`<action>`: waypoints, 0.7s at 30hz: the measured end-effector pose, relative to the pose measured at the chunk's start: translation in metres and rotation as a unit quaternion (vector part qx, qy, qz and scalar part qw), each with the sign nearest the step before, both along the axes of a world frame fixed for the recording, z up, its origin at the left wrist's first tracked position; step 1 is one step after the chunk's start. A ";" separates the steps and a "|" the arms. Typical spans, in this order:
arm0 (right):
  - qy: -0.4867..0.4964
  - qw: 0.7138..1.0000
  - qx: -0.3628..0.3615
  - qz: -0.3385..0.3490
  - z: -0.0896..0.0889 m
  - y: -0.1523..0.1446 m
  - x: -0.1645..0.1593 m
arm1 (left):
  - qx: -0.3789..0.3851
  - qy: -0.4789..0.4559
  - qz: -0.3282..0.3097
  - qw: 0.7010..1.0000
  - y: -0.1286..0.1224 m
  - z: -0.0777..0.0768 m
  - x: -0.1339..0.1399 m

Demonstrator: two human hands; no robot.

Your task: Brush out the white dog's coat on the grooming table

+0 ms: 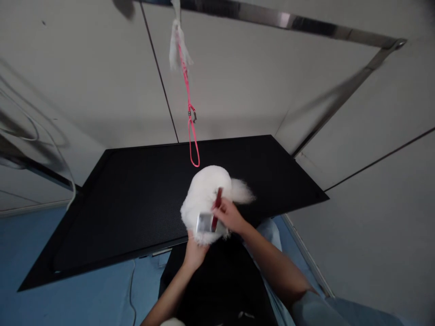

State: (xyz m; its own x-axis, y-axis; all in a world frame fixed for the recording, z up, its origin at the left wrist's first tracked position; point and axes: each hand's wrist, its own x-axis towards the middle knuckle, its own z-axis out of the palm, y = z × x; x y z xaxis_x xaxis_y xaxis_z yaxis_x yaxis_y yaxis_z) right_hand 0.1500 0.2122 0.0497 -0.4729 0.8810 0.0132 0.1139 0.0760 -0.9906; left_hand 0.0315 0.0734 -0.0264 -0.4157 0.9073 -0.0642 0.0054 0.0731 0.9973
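A white fluffy dog (207, 183) is on the near side of the black table, its feathery tail out to the right. My right hand (230, 214) is closed around the red handle of a slicker brush (204, 223). The brush's flat metal head lies against the fur at the dog's near end and is a little blurred. From below, my left hand (196, 251) holds the dog at the table's near edge; fur hides most of its fingers.
A pink grooming loop (190, 136) hangs above the black grooming table (142, 190), just beyond the dog. Its support is a metal bar (285, 20) with a slanting brace at right. Pale wall panels stand behind. A white cable (63, 156) runs at left.
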 end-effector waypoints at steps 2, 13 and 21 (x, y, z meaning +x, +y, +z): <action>-0.023 0.999 -0.011 0.023 0.001 0.000 0.001 | -0.016 -0.009 0.003 1.000 -0.001 0.001 -0.001; -0.040 0.997 0.013 -0.066 0.010 -0.016 0.004 | -0.063 -0.072 0.013 0.995 -0.003 0.007 0.000; -0.005 0.997 0.057 -0.048 0.027 -0.026 0.010 | -0.007 -0.063 0.020 0.998 0.024 0.035 -0.016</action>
State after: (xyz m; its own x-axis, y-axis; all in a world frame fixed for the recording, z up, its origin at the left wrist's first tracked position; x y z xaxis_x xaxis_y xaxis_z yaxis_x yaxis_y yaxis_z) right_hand 0.1605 0.1860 0.0770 -0.3868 0.9154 0.1114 0.1358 0.1760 -0.9750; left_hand 0.0150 0.0974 0.0082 -0.4388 0.8891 -0.1304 -0.1228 0.0843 0.9888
